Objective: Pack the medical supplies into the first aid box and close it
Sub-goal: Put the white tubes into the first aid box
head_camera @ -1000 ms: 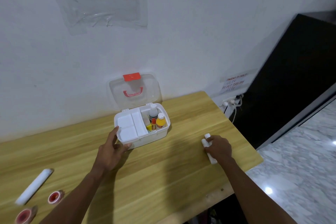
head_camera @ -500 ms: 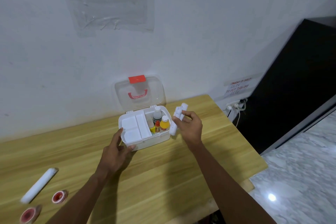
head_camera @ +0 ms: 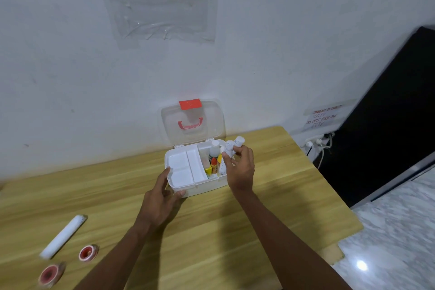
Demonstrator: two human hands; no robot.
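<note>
Moved since earlier: right hand (head_camera: 240, 167) has come from the worktop's right side to the box, carrying white rolls (head_camera: 231, 148) with it; the head view has shifted too, and the box now sits nearer the middle of the frame.
Right hand: fingers closed round the white rolls, held above the right compartment of the first aid box (head_camera: 195, 169); the rolls look like two or three, exact count unclear.
Left hand: (head_camera: 162, 200) fingers and thumb spread, lying against the box's front-left corner, bracing it without closing on anything.
Box: white, open, clear lid (head_camera: 191, 122) standing upright against the wall, red latch (head_camera: 190, 104) at top, red handle (head_camera: 190, 123) below it.
Box contents: left side holds a white tray (head_camera: 183, 167) with three empty sections; right compartment holds one white bottle (head_camera: 214, 149), one small red-capped bottle (head_camera: 213, 165), one yellow item (head_camera: 208, 169), and another yellow piece partly hidden behind the rolls.
Left on worktop: one long white roll (head_camera: 63, 236) and two red-centred tape rolls (head_camera: 88, 252) (head_camera: 50, 275), all near the front-left, well apart from the box.
Worktop: (head_camera: 211, 231) wooden, back edge meets the wall, right edge ends just past the right forearm with marble floor (head_camera: 395, 238) beyond.
Open room: bare wood between the arms and to the right of the box.
</note>
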